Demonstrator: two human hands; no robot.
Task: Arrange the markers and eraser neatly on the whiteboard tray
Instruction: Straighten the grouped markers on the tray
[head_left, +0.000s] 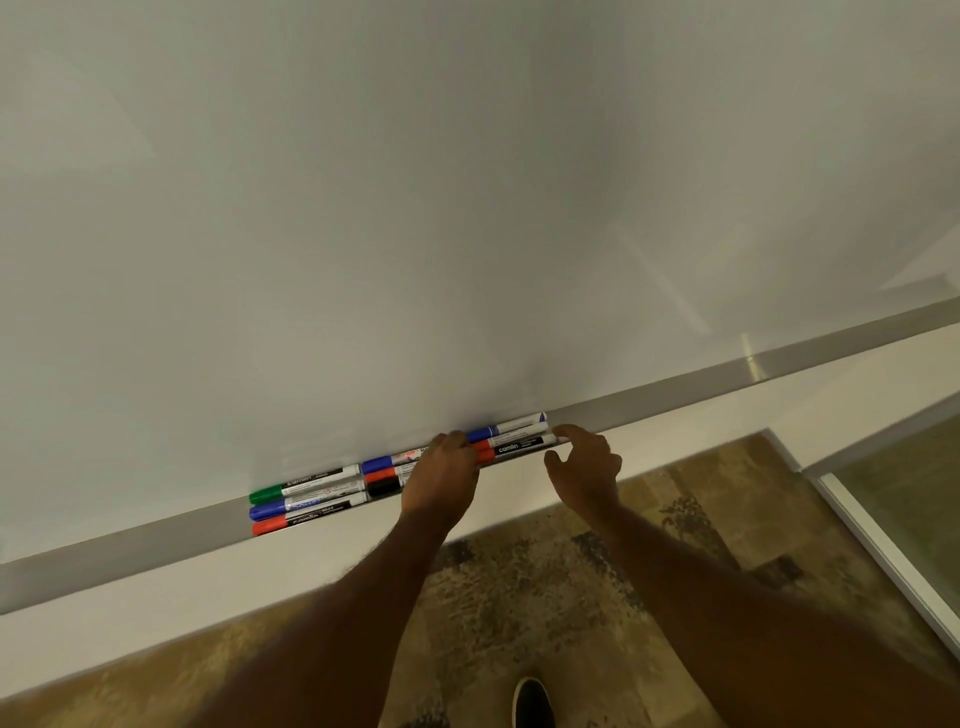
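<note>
Several markers lie in rows on the grey whiteboard tray (130, 540). At the left are a green marker (304, 483), a blue marker (306, 504) and a red marker (296, 521). A middle group (384, 475) has blue, red and black caps. At the right lie a blue marker (506, 427) and red-capped markers (514, 448). My left hand (441, 475) rests on the markers between the middle and right groups, fingers curled over them. My right hand (584, 462) touches the right ends of the right group with thumb and forefinger apart. No eraser is in view.
The whiteboard (415, 208) fills the upper view. Below the tray is a white wall strip, then a mottled brown floor (519, 597). A dark shoe (532, 701) shows at the bottom. A glass panel with a white frame (893, 519) stands at the right.
</note>
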